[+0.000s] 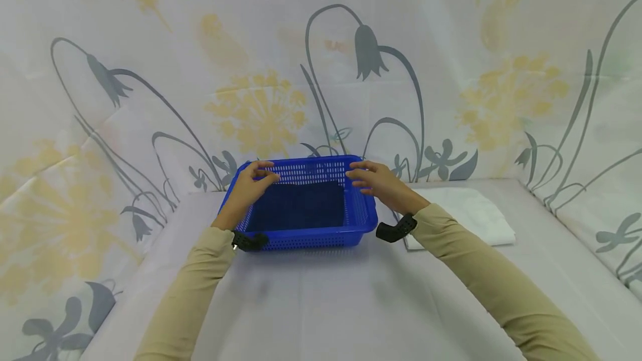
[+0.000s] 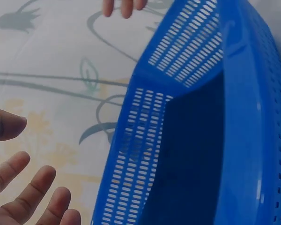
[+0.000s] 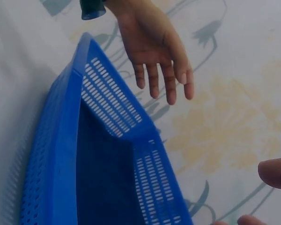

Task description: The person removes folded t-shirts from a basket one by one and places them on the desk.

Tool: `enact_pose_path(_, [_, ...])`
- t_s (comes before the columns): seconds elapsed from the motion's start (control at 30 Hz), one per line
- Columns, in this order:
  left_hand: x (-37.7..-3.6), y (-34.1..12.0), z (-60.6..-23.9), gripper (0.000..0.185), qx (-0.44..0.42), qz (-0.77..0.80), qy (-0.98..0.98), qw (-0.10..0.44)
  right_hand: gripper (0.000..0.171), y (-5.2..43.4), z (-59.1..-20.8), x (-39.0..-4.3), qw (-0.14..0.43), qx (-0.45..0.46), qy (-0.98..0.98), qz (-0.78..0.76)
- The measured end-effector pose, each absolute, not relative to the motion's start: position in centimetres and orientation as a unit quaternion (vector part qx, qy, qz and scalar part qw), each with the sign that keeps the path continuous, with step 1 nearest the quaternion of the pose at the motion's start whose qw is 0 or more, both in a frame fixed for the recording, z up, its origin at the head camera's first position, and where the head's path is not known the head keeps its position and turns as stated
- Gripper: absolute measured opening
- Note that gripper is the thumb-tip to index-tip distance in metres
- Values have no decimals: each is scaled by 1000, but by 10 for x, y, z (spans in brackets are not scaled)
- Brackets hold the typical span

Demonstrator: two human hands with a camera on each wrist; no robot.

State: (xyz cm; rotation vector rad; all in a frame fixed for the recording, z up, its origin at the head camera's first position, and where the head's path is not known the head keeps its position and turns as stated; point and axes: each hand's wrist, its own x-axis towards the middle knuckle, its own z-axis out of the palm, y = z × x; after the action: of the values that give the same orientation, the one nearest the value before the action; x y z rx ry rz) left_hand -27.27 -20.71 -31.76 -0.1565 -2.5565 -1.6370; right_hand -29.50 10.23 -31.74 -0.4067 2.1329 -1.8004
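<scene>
A blue plastic basket (image 1: pixel 311 238) with slotted sides stands on the white-covered surface. Inside it lies a dark navy folded cloth (image 1: pixel 297 205), flat over most of the bottom. Above the basket's left end is my left hand (image 1: pixel 249 184), its fingers loosely bent and holding nothing. My right hand (image 1: pixel 382 184) hovers over the right end, fingers spread a little, also holding nothing. In the right wrist view the left hand (image 3: pixel 154 51) hangs above the rim with relaxed, straight fingers. Both wrist views show the navy cloth (image 2: pixel 192 159) within the basket walls.
A white folded cloth (image 1: pixel 466 216) lies right of the basket, partly behind the right forearm. A white sheet with grey and yellow flowers (image 1: pixel 321 71) hangs behind and at both sides. Each wrist wears a black camera mount (image 1: pixel 396 229).
</scene>
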Motion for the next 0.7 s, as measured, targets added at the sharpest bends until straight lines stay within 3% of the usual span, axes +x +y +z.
enact_pose_path(0.7, [-303, -228, -316, 52, 56, -644, -760, -66, 61, 64, -324, -325, 221, -55, 708, -669])
